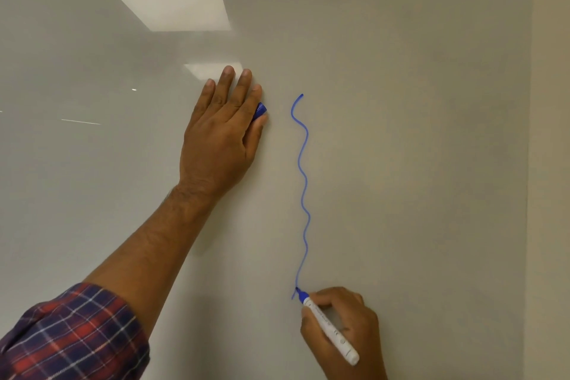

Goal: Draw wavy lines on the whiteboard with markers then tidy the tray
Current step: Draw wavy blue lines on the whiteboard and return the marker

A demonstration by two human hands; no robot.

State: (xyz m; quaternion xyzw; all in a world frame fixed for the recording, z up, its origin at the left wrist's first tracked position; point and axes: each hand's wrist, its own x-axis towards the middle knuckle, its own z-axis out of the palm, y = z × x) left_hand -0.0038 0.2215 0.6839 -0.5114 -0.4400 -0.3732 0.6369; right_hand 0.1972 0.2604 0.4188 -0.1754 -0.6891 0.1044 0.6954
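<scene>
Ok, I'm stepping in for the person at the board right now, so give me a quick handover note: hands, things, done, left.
Left hand: flat on the whiteboard, blue cap pinched between thumb and forefinger.
Right hand: grips the blue marker, tip on the board at the foot of the wavy line.
Done: one blue wavy line, top to bottom.
Left: probably more lines, cap the marker, tidy the tray, which is out of view.

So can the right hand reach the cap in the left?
Likely yes: the blue cap pokes out of the left hand; only whiteboard separates it from the right hand, which grips the marker.
</scene>
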